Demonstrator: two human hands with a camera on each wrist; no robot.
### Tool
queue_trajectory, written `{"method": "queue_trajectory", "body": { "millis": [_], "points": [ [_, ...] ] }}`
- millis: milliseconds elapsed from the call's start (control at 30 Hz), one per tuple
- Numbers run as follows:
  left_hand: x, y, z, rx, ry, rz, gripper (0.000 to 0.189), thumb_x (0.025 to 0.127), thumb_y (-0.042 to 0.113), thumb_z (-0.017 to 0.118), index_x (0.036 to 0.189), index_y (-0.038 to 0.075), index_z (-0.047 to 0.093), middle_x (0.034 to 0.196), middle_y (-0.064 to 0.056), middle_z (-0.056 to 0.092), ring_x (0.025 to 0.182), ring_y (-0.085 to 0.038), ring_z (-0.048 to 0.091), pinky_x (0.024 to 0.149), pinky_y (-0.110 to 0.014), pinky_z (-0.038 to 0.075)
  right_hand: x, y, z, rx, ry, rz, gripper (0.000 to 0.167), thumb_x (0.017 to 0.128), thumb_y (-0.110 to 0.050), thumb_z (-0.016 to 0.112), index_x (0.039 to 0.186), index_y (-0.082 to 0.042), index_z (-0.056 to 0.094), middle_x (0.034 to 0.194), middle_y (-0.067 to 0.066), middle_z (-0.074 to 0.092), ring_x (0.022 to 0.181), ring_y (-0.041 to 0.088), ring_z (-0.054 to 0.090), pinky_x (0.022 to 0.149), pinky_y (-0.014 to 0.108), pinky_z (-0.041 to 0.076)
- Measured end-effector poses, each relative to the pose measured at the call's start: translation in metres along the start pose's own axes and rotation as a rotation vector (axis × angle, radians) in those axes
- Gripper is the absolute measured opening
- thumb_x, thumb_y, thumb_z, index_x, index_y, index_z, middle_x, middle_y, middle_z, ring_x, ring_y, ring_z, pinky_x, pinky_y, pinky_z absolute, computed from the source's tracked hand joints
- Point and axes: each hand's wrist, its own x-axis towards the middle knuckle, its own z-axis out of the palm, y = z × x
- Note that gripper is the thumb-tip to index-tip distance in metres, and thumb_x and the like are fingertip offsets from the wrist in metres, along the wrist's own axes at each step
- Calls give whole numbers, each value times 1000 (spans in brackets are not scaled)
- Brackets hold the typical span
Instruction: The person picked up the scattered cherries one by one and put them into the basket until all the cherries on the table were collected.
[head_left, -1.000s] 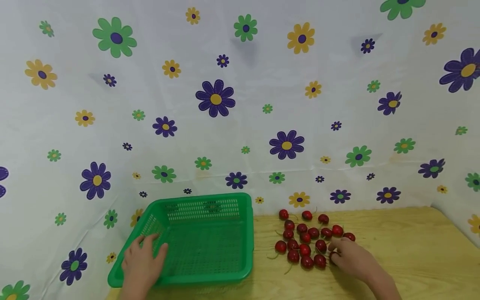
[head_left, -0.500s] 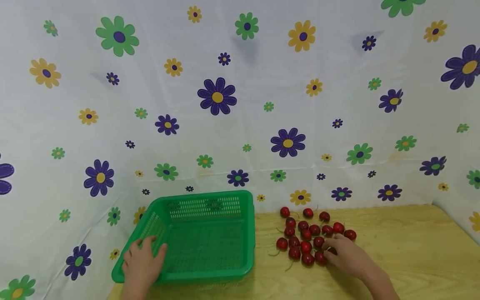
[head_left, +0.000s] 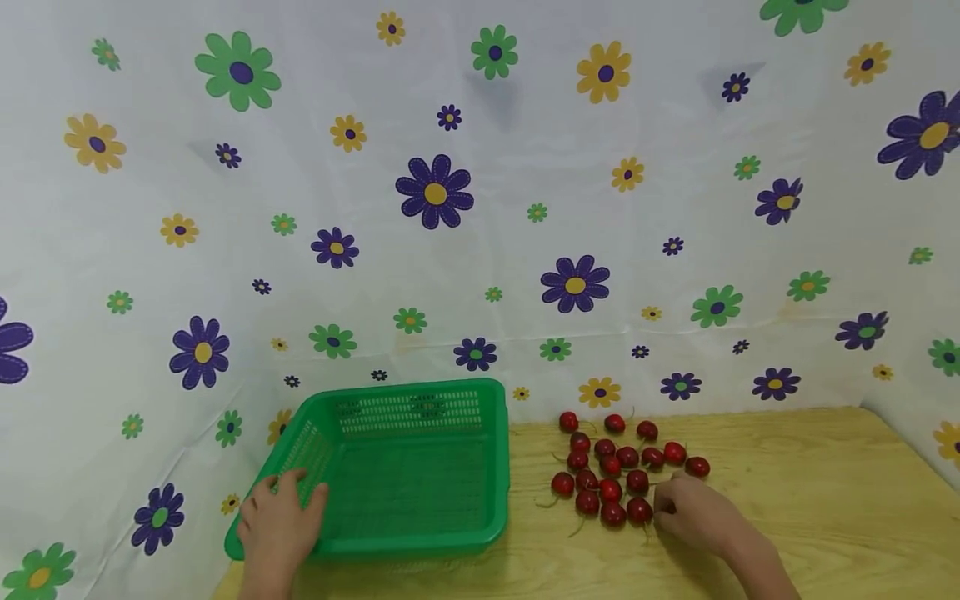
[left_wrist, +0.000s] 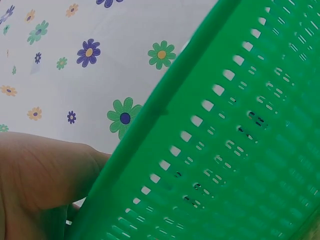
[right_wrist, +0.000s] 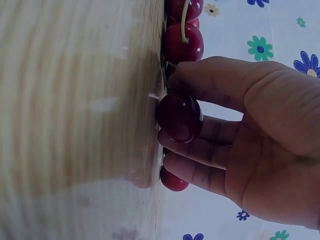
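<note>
A green plastic basket (head_left: 420, 546) with slotted sides stands on the left of the table. My left hand (head_left: 277, 525) grips its near left corner, thumb toward the inside and fingers bent over the left rim; the left wrist view shows the thumb disappearing behind the rim. Several dark red cherries (head_left: 612, 514) with stems lie loosely grouped right of the basket. At the group's right edge my right hand (head_left: 697, 512) has its fingers curled down. In the right wrist view it holds one cherry (right_wrist: 179, 117) between thumb and fingers, close to the tabletop; the exact contact is partly hidden.
The wood-grain table (head_left: 817, 483) extends right of the cherries to a sloping edge. A white flower-print cloth (head_left: 510, 250) rises behind the table and along both sides. Other cherries sit close to the right fingers.
My right hand moves left into the cherries, then back a little right; the cherry under it at the group's edge leaves the head view. My left hand stays on the basket corner.
</note>
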Motion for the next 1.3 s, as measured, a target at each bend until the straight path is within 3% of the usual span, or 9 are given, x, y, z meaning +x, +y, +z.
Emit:
{"method": "queue_trajectory", "body": {
  "millis": [167,467,700,900,1033,1133,1233,1300],
  "points": [
    [-3,-4,1,5,-18,-21,69,101,52,43,142,-4,35,146,-44,11,132,-65,5,102,-75,8,-1,-2,0,8,-25,31,14,79,-3,74,77,-13,65,75,-1,53,69,14,48,63,29,44],
    [-5,-4,0,15,91,-45,55,100,34,46,138,-6,37,143,-46,12,132,-64,6,102,-75,9,0,1,-4,-38,-20,0,16,73,4,72,77,-10,67,75,-1,56,71,14,52,65,32,49],
    [-7,-8,2,8,130,-30,52,100,31,46,136,-6,38,144,-47,11,133,-64,4,102,-76,7,-1,1,-4,-50,-11,11,15,77,4,67,73,-9,62,72,0,51,68,14,46,60,29,42],
    [-10,-5,4,23,154,-18,50,99,28,46,134,-7,40,143,-47,13,133,-64,6,102,-76,8,-5,0,-4,35,29,-2,15,86,-1,63,77,-11,57,67,-2,49,61,13,45,55,26,37],
    [-12,-4,6,35,178,-4,47,99,27,47,131,-7,43,141,-47,14,132,-64,8,101,-75,9,-3,1,-4,69,82,-19,7,88,0,62,91,-6,65,75,-1,57,64,13,46,56,26,37],
    [-13,-5,9,44,201,10,46,99,27,48,129,-6,45,140,-47,17,131,-64,11,101,-75,10,-2,1,-5,84,114,-31,21,88,3,58,105,0,69,90,6,68,68,13,48,57,26,38],
    [-14,-6,11,47,223,22,45,98,28,49,128,-6,46,139,-47,19,130,-64,12,101,-74,11,-2,2,-6,89,144,-60,22,90,3,57,107,1,70,100,10,71,69,13,50,57,26,39],
    [-14,-6,12,47,221,23,45,98,28,49,128,-6,46,139,-47,19,130,-64,12,101,-74,10,-2,1,-7,90,160,-71,16,92,0,59,104,0,71,95,8,71,68,13,50,57,27,41]
  ]
}}
